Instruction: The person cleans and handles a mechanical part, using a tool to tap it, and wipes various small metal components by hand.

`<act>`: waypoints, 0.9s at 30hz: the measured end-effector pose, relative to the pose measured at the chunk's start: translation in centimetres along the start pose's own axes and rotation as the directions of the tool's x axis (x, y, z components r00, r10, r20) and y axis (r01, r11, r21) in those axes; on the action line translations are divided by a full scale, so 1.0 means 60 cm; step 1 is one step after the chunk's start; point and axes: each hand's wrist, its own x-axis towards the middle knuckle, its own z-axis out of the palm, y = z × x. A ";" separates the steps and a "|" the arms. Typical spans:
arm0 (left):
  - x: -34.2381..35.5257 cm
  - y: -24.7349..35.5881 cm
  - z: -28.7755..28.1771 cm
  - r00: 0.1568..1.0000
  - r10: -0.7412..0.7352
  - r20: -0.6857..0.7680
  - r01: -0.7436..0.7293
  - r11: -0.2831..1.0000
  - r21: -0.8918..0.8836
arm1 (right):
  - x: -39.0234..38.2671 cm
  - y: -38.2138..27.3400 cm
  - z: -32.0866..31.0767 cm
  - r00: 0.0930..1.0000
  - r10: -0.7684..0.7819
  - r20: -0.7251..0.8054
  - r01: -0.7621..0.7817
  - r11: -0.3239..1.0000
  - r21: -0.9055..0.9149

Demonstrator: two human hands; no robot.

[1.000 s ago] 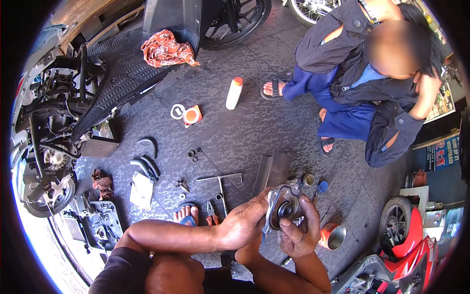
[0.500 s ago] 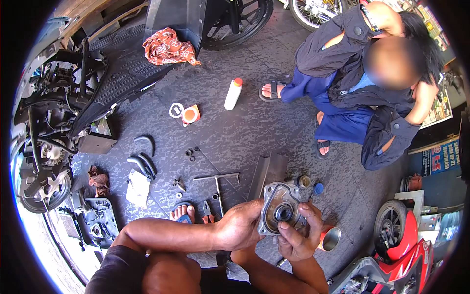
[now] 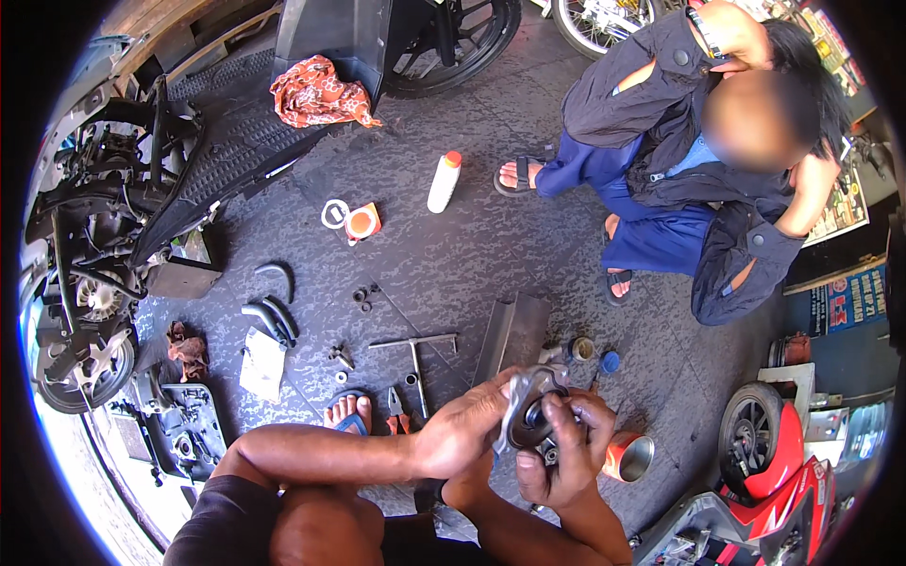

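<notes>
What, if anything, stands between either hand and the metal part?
Nothing visible: the left hand grips the left side of the metal part, and the right hand has fingers at its right side. The orange can is beyond the right hand, not between.

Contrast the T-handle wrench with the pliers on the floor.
The T-handle wrench has a wide crossbar; the pliers have none. The wrench is longer than the pliers. The wrench looks all metallic grey, whereas the pliers have red-orange handles. Both lie on the dark floor.
</notes>
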 end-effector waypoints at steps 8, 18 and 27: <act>0.007 0.013 0.012 0.977 -0.078 0.198 0.181 0.793 -0.582 | -0.018 0.008 0.004 0.988 -0.006 -0.155 -0.003 0.998 -0.055; 0.007 0.016 0.011 0.962 -0.027 0.271 0.198 0.752 -0.629 | -0.013 0.002 0.000 0.991 -0.011 -0.134 -0.002 0.996 -0.094; 0.006 0.009 0.001 0.998 -0.057 0.040 0.066 0.962 -0.264 | -0.029 0.017 0.010 0.995 -0.035 -0.099 0.036 0.999 0.006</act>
